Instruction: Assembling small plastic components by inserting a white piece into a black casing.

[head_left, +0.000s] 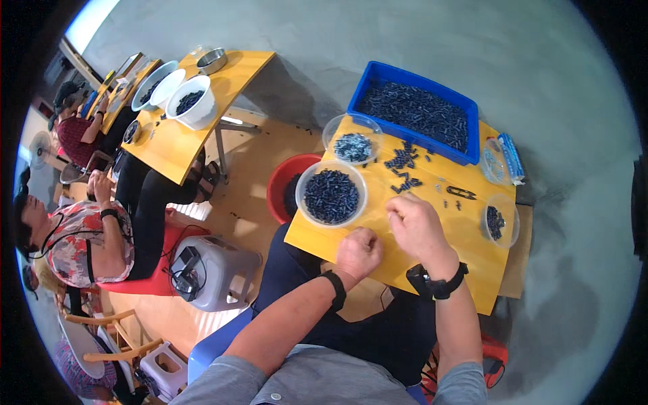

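Observation:
My left hand (360,252) is closed at the near edge of the yellow table (432,260), its fingers curled in. Whatever it may hold is hidden. To its right and slightly farther off, my right hand (414,224) is closed with fingers pinched; anything between them is too small to make out. Just beyond lie loose small dark parts (403,156). A clear round tub (365,196) full of dark parts stands by my left hand. Behind it is another clear tub (327,134) with light bluish pieces. Small black snips (462,193) lie right of my right hand.
A large blue bin (358,101) of dark parts covers the table's far side. Two small clear tubs (514,233) and a blue packet (511,158) stand at the right. A red bucket (275,192) sits beside the table. Other people (101,239) sit at the left.

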Demonstrator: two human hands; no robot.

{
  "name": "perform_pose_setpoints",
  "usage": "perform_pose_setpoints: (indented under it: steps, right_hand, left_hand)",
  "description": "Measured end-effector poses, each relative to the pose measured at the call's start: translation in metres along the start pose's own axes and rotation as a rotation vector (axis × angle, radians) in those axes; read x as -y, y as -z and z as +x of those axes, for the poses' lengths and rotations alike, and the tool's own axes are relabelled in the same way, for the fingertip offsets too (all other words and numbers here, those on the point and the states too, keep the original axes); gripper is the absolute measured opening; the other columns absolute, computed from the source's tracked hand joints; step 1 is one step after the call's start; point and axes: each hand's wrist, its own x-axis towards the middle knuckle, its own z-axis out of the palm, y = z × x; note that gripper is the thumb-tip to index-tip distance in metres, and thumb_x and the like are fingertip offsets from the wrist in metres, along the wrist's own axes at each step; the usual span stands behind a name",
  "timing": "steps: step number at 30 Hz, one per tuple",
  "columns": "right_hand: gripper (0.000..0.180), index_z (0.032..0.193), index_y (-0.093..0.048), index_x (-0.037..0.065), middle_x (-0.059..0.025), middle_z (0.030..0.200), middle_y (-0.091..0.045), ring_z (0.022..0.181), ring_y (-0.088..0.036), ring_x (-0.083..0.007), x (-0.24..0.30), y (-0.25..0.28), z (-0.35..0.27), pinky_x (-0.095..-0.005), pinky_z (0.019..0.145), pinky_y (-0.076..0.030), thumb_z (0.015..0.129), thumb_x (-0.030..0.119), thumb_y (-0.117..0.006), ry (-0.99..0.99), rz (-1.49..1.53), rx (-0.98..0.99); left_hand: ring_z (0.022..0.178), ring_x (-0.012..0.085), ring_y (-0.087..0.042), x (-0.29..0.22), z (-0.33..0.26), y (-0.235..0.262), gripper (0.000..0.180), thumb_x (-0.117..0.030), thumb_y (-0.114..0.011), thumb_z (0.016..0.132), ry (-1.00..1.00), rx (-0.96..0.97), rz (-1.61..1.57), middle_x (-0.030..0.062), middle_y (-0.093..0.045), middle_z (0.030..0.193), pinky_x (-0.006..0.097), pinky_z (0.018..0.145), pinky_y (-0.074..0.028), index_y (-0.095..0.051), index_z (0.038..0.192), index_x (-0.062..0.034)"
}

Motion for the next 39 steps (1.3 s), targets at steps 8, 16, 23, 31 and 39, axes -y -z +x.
perform_pose_setpoints:
  steps: [8, 16, 23, 31, 39]
  right_hand:
    - [0.004, 0.078, -0.061, 0.002, -0.0157, 0.077, -0.060, 0.074, -0.061, -0.0346, 0.010, -0.040, 0.045, -0.0431, 0.065, -0.048, 0.075, 0.003, -0.059, 0.100, -0.100, 0.129]
    - [0.006, 0.075, -0.061, 0.005, -0.0147, 0.077, -0.060, 0.071, -0.063, -0.0337, 0.017, -0.064, 0.059, -0.0448, 0.062, -0.050, 0.074, 0.005, -0.055, 0.204, -0.361, 0.253]
    - [0.014, 0.074, -0.071, 0.006, -0.0149, 0.078, -0.068, 0.071, -0.068, -0.0265, 0.018, -0.086, 0.068, -0.0383, 0.061, -0.054, 0.073, 0.011, -0.057, 0.219, -0.513, 0.335]
    - [0.013, 0.075, -0.070, 0.007, -0.0136, 0.078, -0.068, 0.072, -0.067, -0.0271, 0.019, -0.087, 0.072, -0.0396, 0.063, -0.053, 0.073, 0.009, -0.058, 0.223, -0.512, 0.417]
    - [0.008, 0.081, -0.063, 0.004, -0.0175, 0.078, -0.062, 0.073, -0.061, -0.0369, -0.029, -0.049, 0.054, -0.0448, 0.063, -0.049, 0.079, 0.008, -0.055, -0.019, -0.147, -0.048]
  left_hand:
    - [0.071, 0.0362, -0.060, -0.001, 0.002, 0.003, 0.011, -0.014, -0.064, 0.075, 0.002, 0.020, -0.056, 0.0174, -0.060, 0.074, 0.043, 0.064, -0.049, -0.060, 0.076, -0.0034]
    - [0.073, 0.0378, -0.060, -0.001, 0.000, 0.007, 0.018, -0.020, -0.067, 0.073, 0.075, 0.139, -0.130, 0.0197, -0.061, 0.077, 0.044, 0.065, -0.049, -0.061, 0.075, -0.0021]
    - [0.065, 0.0395, -0.061, 0.007, 0.000, 0.003, 0.029, -0.029, -0.070, 0.072, 0.068, 0.092, -0.056, 0.0206, -0.061, 0.068, 0.045, 0.060, -0.049, -0.062, 0.070, -0.0009]
    - [0.070, 0.0380, -0.063, 0.011, -0.001, 0.000, 0.022, -0.025, -0.069, 0.072, 0.080, 0.081, -0.099, 0.0202, -0.064, 0.071, 0.043, 0.062, -0.049, -0.065, 0.078, -0.0038]
    - [0.069, 0.0348, -0.061, -0.001, 0.002, 0.006, 0.012, -0.015, -0.064, 0.075, 0.032, 0.059, -0.001, 0.0164, -0.061, 0.074, 0.042, 0.063, -0.050, -0.060, 0.072, -0.0037]
